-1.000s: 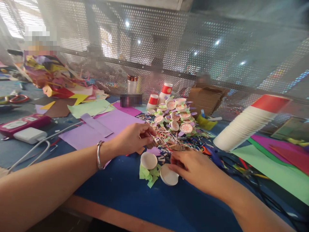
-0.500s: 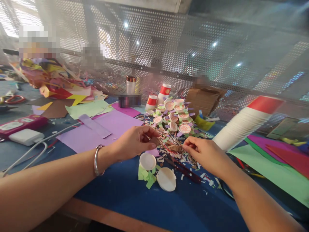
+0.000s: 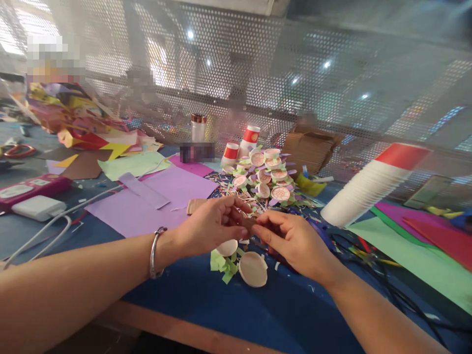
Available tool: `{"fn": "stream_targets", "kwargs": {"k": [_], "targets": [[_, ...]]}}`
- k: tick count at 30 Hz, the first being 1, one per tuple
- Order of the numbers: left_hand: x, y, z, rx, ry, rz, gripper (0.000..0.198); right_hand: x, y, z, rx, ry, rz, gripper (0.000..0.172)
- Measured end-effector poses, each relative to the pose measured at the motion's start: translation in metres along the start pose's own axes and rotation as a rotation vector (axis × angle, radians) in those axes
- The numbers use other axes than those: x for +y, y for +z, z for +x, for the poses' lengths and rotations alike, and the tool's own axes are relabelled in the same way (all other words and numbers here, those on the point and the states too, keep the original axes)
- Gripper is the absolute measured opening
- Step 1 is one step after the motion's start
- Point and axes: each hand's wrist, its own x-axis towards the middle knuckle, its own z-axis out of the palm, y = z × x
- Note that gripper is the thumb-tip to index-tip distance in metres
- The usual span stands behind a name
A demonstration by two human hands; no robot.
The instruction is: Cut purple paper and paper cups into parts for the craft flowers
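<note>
My left hand [image 3: 212, 226], with a silver bangle at its wrist, and my right hand [image 3: 295, 241] meet at the middle of the table. Pinched between their fingertips is a small brown piece of paper or card [image 3: 248, 224]. Below them lie a round white cup base [image 3: 252, 269] and a second white cup base [image 3: 227, 247], partly hidden by my left hand. Light green paper strips [image 3: 224, 265] lie beside these. Just beyond my fingers rises a heap of cup bases [image 3: 263, 176] with green and purple paper tabs. Dark scissors are mostly covered by my right hand.
Purple paper [image 3: 147, 196] lies left, near a white charger [image 3: 39, 207] and its cable. At right, a leaning stack of paper cups [image 3: 368, 187] stands by green paper [image 3: 416, 265] and black cords [image 3: 394, 290]. A perforated metal screen [image 3: 221, 64] runs behind.
My right hand has moved left, bringing the brown piece to my left hand, so both now touch it. A blue object and black cords have come into sight behind my right hand.
</note>
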Motion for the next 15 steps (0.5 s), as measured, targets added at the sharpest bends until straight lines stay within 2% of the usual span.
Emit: {"fn": "stream_targets", "kwargs": {"k": [6, 10, 12, 15], "targets": [[0.004, 0.002, -0.001, 0.032, 0.063, 0.087, 0.035, -0.002, -0.008, 0.001, 0.055, 0.003, -0.046, 0.021], [0.008, 0.002, 0.000, 0.015, 0.009, 0.131, 0.017, -0.008, -0.006, 0.000, 0.023, 0.025, -0.004, 0.023], [0.010, 0.001, 0.001, 0.052, 0.016, 0.141, 0.009, -0.007, -0.009, -0.001, 0.043, 0.012, -0.023, 0.024], [0.013, -0.004, 0.003, 0.148, -0.001, 0.070, 0.006, 0.000, -0.018, 0.000, 0.150, -0.016, -0.143, 0.025]]}}
